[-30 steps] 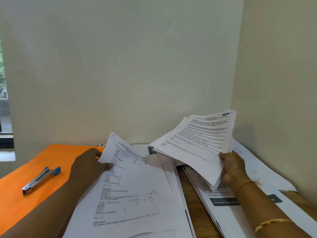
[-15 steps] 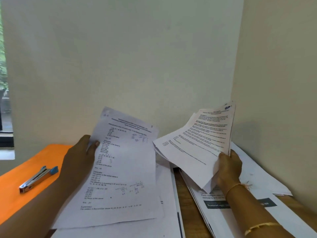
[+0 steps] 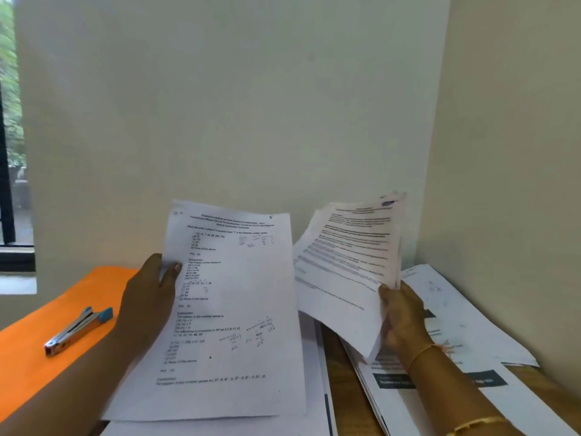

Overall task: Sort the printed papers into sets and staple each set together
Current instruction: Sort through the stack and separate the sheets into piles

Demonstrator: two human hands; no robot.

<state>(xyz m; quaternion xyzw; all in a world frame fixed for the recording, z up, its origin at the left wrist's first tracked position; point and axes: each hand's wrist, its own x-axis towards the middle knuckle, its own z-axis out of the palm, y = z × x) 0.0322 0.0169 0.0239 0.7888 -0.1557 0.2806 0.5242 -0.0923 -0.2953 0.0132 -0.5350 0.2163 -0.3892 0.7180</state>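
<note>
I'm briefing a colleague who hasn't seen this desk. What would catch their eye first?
Two lifted papers: the left hand holds a single printed sheet at centre, and the right hand grips a fanned sheaf of printed pages beside it. A blue-ended stapler lies untouched on the orange surface at left.

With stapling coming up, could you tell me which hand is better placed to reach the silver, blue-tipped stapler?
Probably left: the left hand is nearest the silver, blue-tipped stapler and pinches only one white printed sheet; the right hand grips a paper sheaf.
</note>
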